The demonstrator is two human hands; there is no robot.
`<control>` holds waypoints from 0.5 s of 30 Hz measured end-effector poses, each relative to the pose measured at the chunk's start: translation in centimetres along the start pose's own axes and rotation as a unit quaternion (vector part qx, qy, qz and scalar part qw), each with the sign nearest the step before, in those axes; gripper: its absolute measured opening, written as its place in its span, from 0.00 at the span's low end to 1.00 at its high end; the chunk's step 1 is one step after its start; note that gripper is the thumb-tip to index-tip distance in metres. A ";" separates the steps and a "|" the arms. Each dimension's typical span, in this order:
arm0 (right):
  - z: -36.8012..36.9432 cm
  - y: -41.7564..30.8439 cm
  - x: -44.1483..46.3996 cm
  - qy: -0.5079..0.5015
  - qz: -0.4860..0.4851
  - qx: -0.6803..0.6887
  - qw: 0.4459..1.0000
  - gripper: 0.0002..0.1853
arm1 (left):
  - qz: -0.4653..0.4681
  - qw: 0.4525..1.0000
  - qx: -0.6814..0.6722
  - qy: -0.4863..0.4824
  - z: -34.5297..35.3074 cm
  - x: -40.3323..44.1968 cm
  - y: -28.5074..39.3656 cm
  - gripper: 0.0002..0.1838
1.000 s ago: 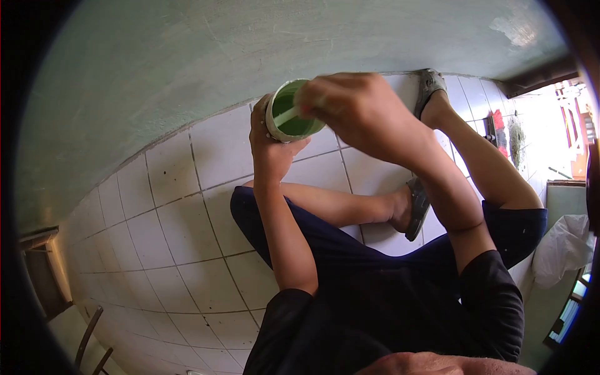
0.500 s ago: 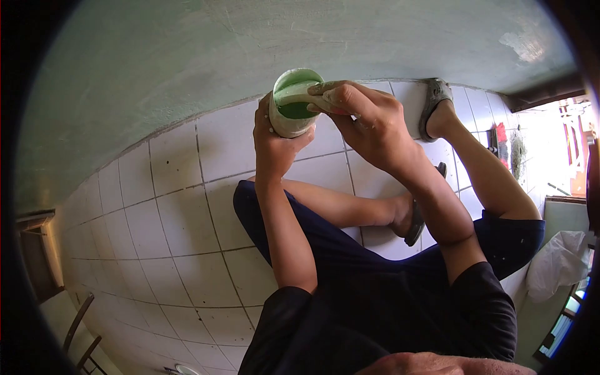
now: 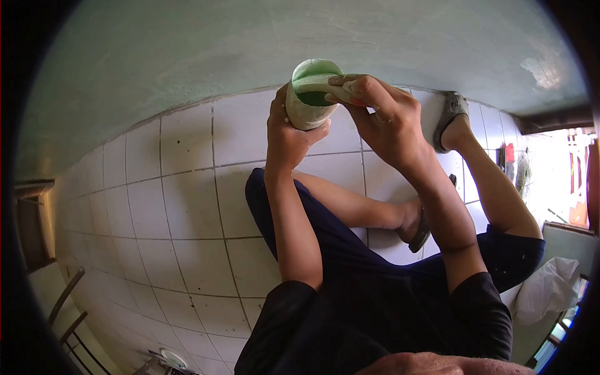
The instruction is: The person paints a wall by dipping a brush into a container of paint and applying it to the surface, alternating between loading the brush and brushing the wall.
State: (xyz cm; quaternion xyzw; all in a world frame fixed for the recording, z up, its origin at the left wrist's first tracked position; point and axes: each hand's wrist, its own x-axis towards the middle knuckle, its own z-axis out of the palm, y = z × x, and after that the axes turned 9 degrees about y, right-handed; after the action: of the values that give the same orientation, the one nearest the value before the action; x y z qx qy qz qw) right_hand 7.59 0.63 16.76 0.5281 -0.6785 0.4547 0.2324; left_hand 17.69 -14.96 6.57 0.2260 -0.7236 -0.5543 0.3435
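Observation:
My left hand (image 3: 286, 134) is wrapped round a white cup (image 3: 309, 117) smeared with paint, held up in front of the wall and tilted so that its mouth shows. Green paint (image 3: 314, 99) lies inside it. Between the thumb and fingers of my right hand (image 3: 395, 122) is a pale, paint-covered paintbrush (image 3: 314, 82). Its far end reaches into the cup and rests near the inner wall; the bristles cannot be made out. Specks of paint dot my right hand's fingers.
A pale green wall (image 3: 206, 44) rises ahead, meeting a white tiled floor (image 3: 190, 203). My bent legs (image 3: 356, 203) are on the floor. At the right are a white bag (image 3: 547, 290) and a bright doorway (image 3: 578, 175); dark curved wooden pieces (image 3: 65, 294) stand at the lower left.
The cup, brush and both hands appear slightly further right and higher, while the whole view has shifted too. Both grips stay the same, and the brush remains in the cup.

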 end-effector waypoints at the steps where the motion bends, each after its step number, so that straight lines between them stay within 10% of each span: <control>1: 0.3 -0.2 0.2 -0.002 -0.003 0.005 1.000 0.13 | -0.004 1.000 -0.002 0.002 -0.3 0.0 0.0 0.46; 15: 2.8 -1.4 -0.3 0.128 0.242 0.242 0.931 0.14 | 0.032 0.995 0.074 0.057 -4.0 0.2 -0.7 0.44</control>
State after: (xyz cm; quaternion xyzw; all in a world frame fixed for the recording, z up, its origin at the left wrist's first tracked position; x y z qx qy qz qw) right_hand 9.44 -1.67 15.73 0.3253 -0.6198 0.7112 0.0647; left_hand 20.46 -17.88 6.56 0.2591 -0.7484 -0.4744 0.3844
